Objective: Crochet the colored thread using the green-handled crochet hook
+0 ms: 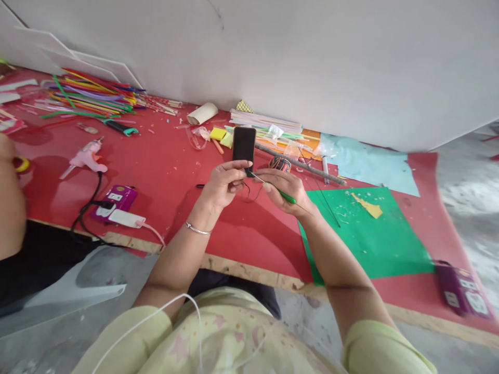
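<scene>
My left hand (225,183) pinches a small dark piece with black thread hanging from it. Beside it, my right hand (284,190) grips a thin green-handled crochet hook (287,197), its tip meeting the dark piece at my left fingers. Both hands hover over the red board (163,166). Just behind them a black phone (244,144) stands upright, and a multicoloured yarn ball (279,163) lies next to it.
A green sheet (370,234) and a blue sheet (366,161) lie at right. A pink glue gun (86,157), a purple power strip (116,200) with cables and a pile of coloured sticks (89,96) are at left. Another person's arm (10,202) is at far left.
</scene>
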The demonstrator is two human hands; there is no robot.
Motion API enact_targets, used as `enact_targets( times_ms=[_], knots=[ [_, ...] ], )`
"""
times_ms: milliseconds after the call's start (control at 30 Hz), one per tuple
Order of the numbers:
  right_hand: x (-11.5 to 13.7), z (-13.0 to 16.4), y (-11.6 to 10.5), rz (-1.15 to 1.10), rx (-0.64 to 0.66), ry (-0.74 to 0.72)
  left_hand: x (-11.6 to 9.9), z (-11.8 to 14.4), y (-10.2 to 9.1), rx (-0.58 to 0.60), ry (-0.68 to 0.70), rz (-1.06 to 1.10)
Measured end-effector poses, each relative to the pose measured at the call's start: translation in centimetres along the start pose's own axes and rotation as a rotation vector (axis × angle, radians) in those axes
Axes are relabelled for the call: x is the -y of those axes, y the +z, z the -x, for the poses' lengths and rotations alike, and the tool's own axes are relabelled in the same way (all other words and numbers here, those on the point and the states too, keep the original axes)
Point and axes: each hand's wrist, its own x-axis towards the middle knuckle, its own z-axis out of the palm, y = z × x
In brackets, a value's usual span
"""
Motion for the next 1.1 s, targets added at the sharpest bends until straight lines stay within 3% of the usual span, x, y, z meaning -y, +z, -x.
enact_targets(
  times_ms=[400,567,733,900,1000,1100],
  knots=[
    [0.5,-0.6,1.1,-0.424,-0.093,0.241,0.3,0.2,0.4,0.029,-0.05,0.02],
    [0.4,-0.3,2.2,-0.608,-0.072,0.357,0.6,0.2,0.7,0.034,-0.057,0.057],
    [0.0,0.2,3.1,-0.437,-0.138,0.328,1.8,0.1,1.2,-0.025,0.003,0.068],
    [-0.3,0.6,4.6,-0.224,-0.265,0.363,3.6,0.4,2.4,-0.219,0.307,-0.011],
    [-0.6,1.2,5.7,-0.015,-0.357,0.238,4.1,0.9,3.2,-0.268,0.28,0.026],
    [-1.2,2.0,6.3,0.07,-0.354,0.141,3.8,1.1,3.5,-0.273,0.137,0.098]
  ],
)
